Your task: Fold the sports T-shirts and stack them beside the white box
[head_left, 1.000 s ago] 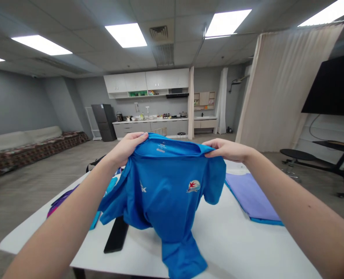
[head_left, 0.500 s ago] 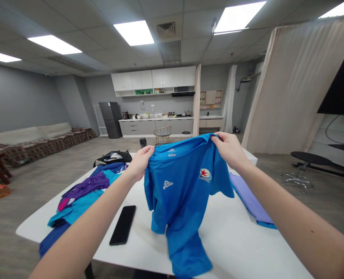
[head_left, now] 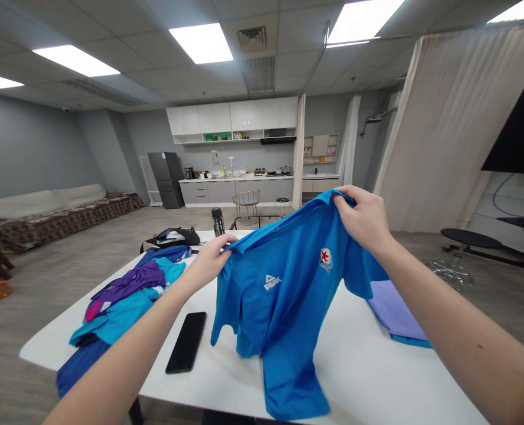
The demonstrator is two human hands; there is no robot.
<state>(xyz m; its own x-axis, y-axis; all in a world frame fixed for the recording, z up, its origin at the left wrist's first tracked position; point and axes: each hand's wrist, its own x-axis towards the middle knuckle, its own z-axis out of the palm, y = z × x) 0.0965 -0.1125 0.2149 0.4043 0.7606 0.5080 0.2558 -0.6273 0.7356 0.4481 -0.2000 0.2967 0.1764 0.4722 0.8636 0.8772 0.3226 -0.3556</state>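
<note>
Between my hands hangs a blue T-shirt (head_left: 288,289), its front toward me, with a white logo and a round red-star emblem on the chest. My left hand (head_left: 211,260) pinches it at one shoulder, and my right hand (head_left: 363,213) grips the other shoulder, held higher. The shirt's lower part drapes in folds down to the white table (head_left: 377,378). A black phone (head_left: 186,342) lies on the table, left of the shirt. Beyond the right sleeve, a folded purple garment (head_left: 397,313) rests on a blue one.
On the table's left lies a heap of purple, teal and dark blue clothes (head_left: 133,289). Behind it sit a black bag (head_left: 172,238) and a dark bottle (head_left: 217,222). A black stool (head_left: 469,238) stands to the right, and a gold-framed chair (head_left: 246,200) farther back.
My right hand has risen and moved right, pulling that shoulder up. My left hand has dropped slightly, so the shirt's collar edge now slants.
</note>
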